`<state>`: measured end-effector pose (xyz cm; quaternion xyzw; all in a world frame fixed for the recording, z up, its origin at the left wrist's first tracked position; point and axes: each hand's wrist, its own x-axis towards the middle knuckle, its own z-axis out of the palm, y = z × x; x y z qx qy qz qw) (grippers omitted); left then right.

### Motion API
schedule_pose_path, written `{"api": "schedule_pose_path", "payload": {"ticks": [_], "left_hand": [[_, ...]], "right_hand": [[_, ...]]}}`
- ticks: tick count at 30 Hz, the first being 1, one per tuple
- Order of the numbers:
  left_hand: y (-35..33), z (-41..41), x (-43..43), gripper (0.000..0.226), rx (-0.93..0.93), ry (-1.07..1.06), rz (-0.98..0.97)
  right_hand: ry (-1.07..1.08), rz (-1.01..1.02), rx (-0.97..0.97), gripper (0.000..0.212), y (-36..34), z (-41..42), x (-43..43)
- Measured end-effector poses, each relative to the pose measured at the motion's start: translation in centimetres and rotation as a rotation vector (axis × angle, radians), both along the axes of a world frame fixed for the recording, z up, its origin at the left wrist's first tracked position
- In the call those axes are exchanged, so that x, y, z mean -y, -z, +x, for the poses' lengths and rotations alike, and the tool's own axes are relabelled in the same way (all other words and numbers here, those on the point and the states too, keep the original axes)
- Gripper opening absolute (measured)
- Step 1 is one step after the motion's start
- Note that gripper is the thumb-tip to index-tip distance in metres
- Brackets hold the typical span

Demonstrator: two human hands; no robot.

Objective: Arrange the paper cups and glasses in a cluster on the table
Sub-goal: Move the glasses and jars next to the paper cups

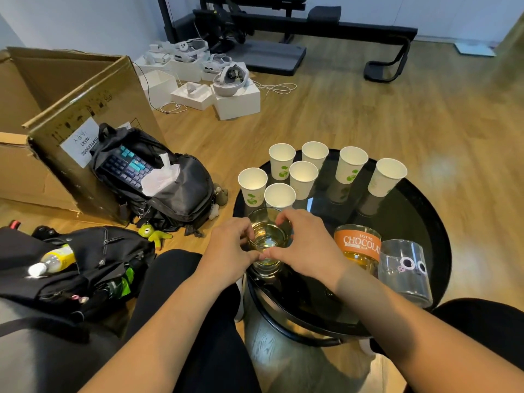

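Note:
Both hands wrap a clear glass [268, 236] with yellowish liquid at the near left of the round black table [419, 222]. My left hand [231, 249] grips its left side, my right hand [304, 245] its right side, thumbs meeting in front. Several white paper cups with green prints stand beyond it: a tight group at the left [303, 178] and two apart at the right [351, 164] [387, 177]. A glass with an orange chocolate label [358, 246] and a clear glass with cartoon eyes [405, 268] stand to the right of my right hand.
Left of the table on the wooden floor lie an open black backpack [170, 191] holding a keyboard, another black bag [85, 265] with a bottle, and a large cardboard box [56, 114]. White boxes with headsets [229, 80] and a black bench [326, 26] sit farther back.

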<state>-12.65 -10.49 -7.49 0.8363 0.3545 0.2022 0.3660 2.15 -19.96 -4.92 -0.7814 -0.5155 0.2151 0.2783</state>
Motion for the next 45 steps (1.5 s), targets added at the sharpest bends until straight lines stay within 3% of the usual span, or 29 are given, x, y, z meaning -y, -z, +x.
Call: {"api": "schedule_pose_path", "payload": {"ticks": [5,10,14,17,19,24,26,29,40,45], "left_hand": [[0.5,0.2,0.1,0.04,-0.045,-0.004,0.142],[-0.8,-0.5,0.5,0.077,-0.079,0.019,0.197],[-4.4,1.0,3.0,0.059,0.146,-0.059,0.398],[-5.5,4.2,7.0,0.041,0.245,0.051,0.417],[-4.9,6.7,9.2,0.04,0.183,0.14,0.325],[-1.4,12.5,10.5,0.073,-0.245,0.117,-0.34],[-0.1,13.7,10.2,0.084,-0.339,0.084,-0.461],[1.2,14.3,9.8,0.087,-0.379,0.047,-0.499],[2.1,13.5,9.3,0.067,-0.195,0.034,-0.511],[0.1,11.1,9.4,0.081,-0.099,-0.017,-0.344]], "right_hand": [[-0.036,-0.002,0.009,0.072,0.8,0.1,0.4],[0.087,0.06,0.098,0.062,-1.0,4.4,2.8],[0.348,-0.037,0.171,0.05,-2.5,10.9,6.6],[0.405,-0.179,0.197,0.053,-1.9,12.8,8.3],[0.403,-0.214,0.203,0.056,-1.1,12.7,8.8],[0.4,-0.267,0.141,0.059,0.6,12.1,9.0],[0.4,-0.262,0.137,0.058,1.3,11.9,9.2],[0.384,-0.252,0.098,0.055,2.1,11.8,9.5],[0.335,-0.208,-0.1,0.051,2.2,11.6,9.5],[0.272,-0.032,-0.025,0.039,0.0,9.6,10.2]]}}
